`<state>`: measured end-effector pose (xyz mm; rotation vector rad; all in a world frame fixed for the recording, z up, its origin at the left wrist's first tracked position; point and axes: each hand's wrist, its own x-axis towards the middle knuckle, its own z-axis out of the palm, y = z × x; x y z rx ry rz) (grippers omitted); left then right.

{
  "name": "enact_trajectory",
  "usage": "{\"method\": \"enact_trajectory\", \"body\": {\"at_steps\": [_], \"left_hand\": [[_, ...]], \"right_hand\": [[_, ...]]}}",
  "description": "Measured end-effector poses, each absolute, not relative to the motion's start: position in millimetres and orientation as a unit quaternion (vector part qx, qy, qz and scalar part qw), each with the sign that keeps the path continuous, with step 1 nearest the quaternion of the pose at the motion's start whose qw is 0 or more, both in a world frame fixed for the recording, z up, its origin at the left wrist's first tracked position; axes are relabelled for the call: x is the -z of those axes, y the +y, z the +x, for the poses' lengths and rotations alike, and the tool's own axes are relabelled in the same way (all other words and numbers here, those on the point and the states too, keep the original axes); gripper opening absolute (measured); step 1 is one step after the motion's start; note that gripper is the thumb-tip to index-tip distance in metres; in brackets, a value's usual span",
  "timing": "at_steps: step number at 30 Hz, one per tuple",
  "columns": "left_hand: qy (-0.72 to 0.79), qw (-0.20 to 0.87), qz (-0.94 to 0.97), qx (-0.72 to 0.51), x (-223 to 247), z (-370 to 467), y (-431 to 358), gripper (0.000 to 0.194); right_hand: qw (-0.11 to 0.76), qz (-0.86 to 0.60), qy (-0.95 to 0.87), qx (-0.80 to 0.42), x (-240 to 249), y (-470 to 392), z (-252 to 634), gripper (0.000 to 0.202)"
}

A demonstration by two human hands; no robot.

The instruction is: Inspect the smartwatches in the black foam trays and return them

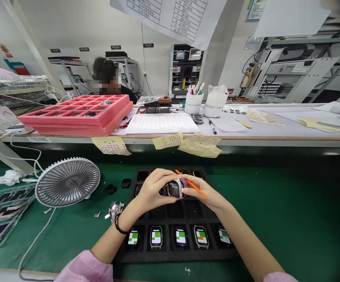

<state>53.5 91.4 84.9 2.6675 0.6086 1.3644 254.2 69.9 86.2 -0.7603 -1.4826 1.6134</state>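
A smartwatch (174,189) with a pale case and a dark screen is gripped between the thumb and fingers of my left hand (154,188). My right hand (207,196) is closed around a thin orange stick (198,189), and its fingertips touch the watch's right side. Something purple (183,182) shows at that side, partly hidden by the fingers. Below both hands lies a black foam tray (176,256) with compartments. Along its near row sit several watches with lit screens, among them a pale-framed watch (156,237). Parts of the tray's far rows are covered by my hands.
A round fan (70,183) stands on the green mat at left, near a clear tray (2,219) of dark parts. Two small black pieces (118,186) and metallic scraps (114,210) lie beside my left wrist. Pink foam trays (78,117) rest on the shelf; a person (107,76) is behind it.
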Motion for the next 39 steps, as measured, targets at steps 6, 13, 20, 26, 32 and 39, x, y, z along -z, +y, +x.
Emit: {"method": "enact_trajectory", "body": {"at_steps": [6,13,20,26,32,39], "left_hand": [[0.178,0.051,0.863,-0.47,-86.8,54.0,87.5,0.046],[0.195,0.078,0.882,-0.422,-86.4,54.4,88.4,0.047],[0.194,0.075,0.877,-0.433,-84.1,55.4,88.1,0.051],[0.199,0.077,0.873,-0.439,-85.6,57.2,83.8,0.049],[0.189,0.062,0.868,-0.455,-86.3,57.1,84.4,0.051],[0.189,0.071,0.865,-0.459,-87.8,54.9,87.5,0.051]], "right_hand": [[0.386,-0.243,-0.582,-0.673,-86.4,69.2,255.1,0.043],[0.399,-0.287,-0.576,-0.654,-82.9,68.6,254.6,0.042],[0.426,-0.297,-0.561,-0.645,-82.4,66.3,247.9,0.044],[0.442,-0.302,-0.56,-0.632,-83.9,60.8,242.5,0.045],[0.451,-0.336,-0.597,-0.572,-95.6,58.4,249.5,0.048],[0.628,-0.307,-0.594,-0.399,-101.4,43.0,270.4,0.052]]}}
